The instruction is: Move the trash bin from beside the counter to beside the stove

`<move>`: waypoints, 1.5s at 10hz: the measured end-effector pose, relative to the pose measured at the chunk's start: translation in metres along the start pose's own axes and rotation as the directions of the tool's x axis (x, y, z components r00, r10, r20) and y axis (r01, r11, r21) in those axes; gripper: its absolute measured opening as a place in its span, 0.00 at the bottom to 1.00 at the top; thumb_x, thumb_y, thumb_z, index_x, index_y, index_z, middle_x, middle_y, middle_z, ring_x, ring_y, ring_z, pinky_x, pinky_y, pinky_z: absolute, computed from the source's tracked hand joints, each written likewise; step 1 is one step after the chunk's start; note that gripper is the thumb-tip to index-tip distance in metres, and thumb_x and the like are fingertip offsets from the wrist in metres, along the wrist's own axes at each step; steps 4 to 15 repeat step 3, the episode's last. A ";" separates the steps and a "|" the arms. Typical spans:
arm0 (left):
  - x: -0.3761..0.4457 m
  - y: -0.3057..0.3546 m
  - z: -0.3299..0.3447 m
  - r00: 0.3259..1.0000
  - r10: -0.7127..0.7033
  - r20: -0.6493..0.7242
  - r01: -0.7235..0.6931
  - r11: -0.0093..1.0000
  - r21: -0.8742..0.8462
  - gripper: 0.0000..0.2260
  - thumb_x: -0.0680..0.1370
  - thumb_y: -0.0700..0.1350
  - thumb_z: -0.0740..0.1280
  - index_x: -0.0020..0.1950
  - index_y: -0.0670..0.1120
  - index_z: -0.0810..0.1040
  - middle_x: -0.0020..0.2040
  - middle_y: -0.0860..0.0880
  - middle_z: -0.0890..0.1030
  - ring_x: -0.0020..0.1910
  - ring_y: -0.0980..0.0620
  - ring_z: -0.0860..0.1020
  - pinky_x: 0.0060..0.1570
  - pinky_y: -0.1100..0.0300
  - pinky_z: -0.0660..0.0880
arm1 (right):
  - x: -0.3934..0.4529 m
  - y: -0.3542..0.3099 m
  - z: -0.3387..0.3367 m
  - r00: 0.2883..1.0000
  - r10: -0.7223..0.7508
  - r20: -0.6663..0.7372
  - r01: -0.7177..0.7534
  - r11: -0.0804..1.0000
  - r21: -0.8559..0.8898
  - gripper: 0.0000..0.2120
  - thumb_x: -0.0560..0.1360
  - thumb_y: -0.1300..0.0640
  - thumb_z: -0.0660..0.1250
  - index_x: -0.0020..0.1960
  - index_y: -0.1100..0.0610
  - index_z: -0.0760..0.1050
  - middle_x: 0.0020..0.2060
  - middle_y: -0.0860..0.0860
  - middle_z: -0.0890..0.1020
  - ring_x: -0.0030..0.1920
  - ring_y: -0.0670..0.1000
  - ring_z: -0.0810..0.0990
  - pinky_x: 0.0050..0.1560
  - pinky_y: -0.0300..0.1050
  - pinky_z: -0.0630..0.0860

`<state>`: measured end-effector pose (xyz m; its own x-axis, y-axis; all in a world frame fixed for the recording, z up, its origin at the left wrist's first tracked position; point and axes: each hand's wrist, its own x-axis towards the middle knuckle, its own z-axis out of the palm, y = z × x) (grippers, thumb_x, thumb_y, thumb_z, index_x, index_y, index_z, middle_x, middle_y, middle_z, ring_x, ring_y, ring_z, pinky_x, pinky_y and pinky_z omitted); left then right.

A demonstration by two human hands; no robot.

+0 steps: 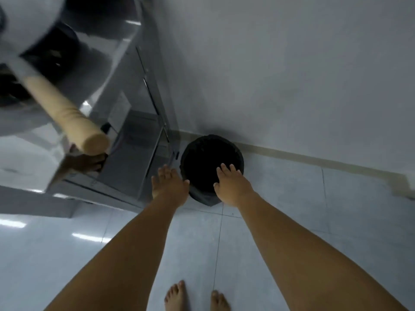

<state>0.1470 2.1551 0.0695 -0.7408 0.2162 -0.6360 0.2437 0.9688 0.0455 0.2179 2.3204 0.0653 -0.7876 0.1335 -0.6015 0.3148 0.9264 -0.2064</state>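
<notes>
1 round black trash bin (210,162) stands upright on the tiled floor (292,198), mouth facing up, against the wall's baseboard (292,154) and just beside the steel counter (134,135). 2 bare hands reach toward it: the left hand (168,184) spread flat by its near-left rim, the right hand (231,182) spread over its mouth. Neither grips anything. 2 bare feet (195,298) show at the floor's near edge.

Both hands spread open: left hand (168,183), right hand (231,184) over black trash bin (202,158) by wall
</notes>
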 end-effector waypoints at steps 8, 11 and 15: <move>-0.184 -0.044 -0.058 0.989 -0.133 -0.060 0.125 0.985 -0.120 0.31 0.82 0.55 0.48 0.81 0.42 0.44 0.82 0.42 0.42 0.81 0.43 0.41 0.78 0.46 0.43 | -0.138 -0.082 -0.082 0.985 -0.174 0.004 0.174 0.984 -0.042 0.29 0.84 0.49 0.48 0.81 0.59 0.48 0.81 0.54 0.48 0.80 0.59 0.46 0.78 0.54 0.47; -0.184 -0.044 -0.058 0.989 -0.133 -0.060 0.125 0.985 -0.120 0.31 0.82 0.55 0.48 0.81 0.42 0.44 0.82 0.42 0.42 0.81 0.43 0.41 0.78 0.46 0.43 | -0.138 -0.082 -0.082 0.985 -0.174 0.004 0.174 0.984 -0.042 0.29 0.84 0.49 0.48 0.81 0.59 0.48 0.81 0.54 0.48 0.80 0.59 0.46 0.78 0.54 0.47; -0.184 -0.044 -0.058 0.989 -0.133 -0.060 0.125 0.985 -0.120 0.31 0.82 0.55 0.48 0.81 0.42 0.44 0.82 0.42 0.42 0.81 0.43 0.41 0.78 0.46 0.43 | -0.138 -0.082 -0.082 0.985 -0.174 0.004 0.174 0.984 -0.042 0.29 0.84 0.49 0.48 0.81 0.59 0.48 0.81 0.54 0.48 0.80 0.59 0.46 0.78 0.54 0.47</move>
